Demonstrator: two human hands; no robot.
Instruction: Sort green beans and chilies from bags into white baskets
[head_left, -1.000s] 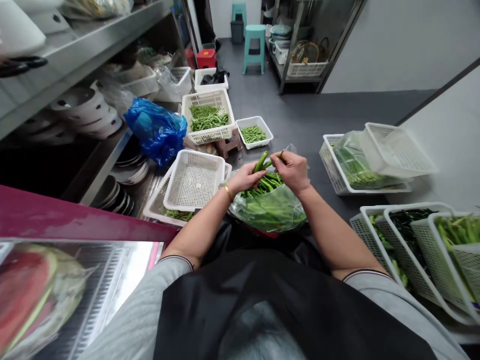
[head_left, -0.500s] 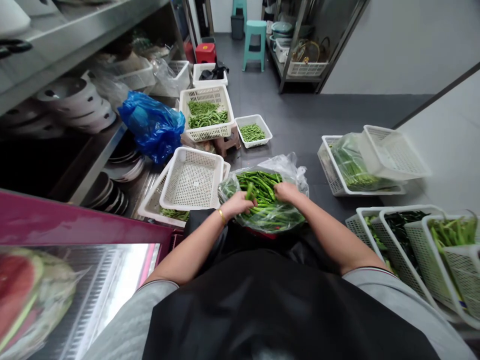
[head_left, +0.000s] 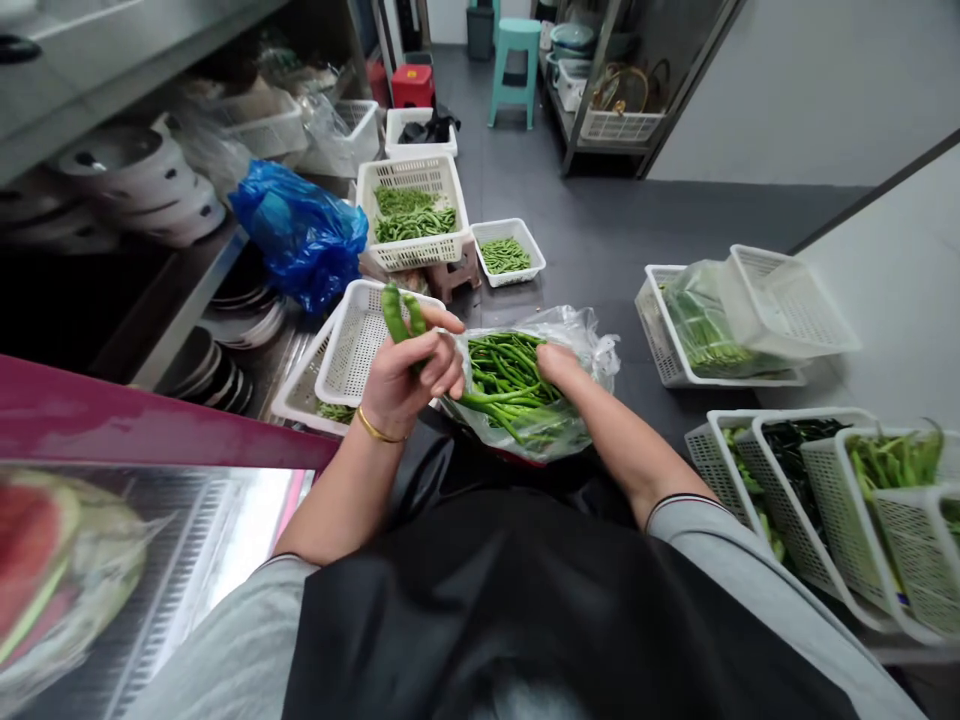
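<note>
Raised over the white perforated basket (head_left: 341, 350), my left hand (head_left: 416, 370) is closed around a few green chili peppers (head_left: 393, 312), whose ends stick up past the fingers. A gold bangle circles that wrist. On my lap lies a clear plastic bag (head_left: 574, 325), open at the top and full of long green chili peppers (head_left: 502, 370). My right hand (head_left: 556, 364) reaches into the bag's right side with curled fingers against the peppers. Its fingertips are hidden, so what they grip cannot be made out.
Ahead, a cream basket (head_left: 412, 250) of cut greens sits on a low stool, beside a smaller white basket (head_left: 541, 262) of green pods. A blue plastic bag (head_left: 300, 235) and shelves of dishes line the left. Vegetable baskets (head_left: 806, 490) stand at right; a teal stool (head_left: 516, 75) is farther off.
My left hand has lifted from the bag and moved left and up, carrying green chili peppers. My right hand has stayed in the bag, shifting slightly left. The view has tilted a little.
</note>
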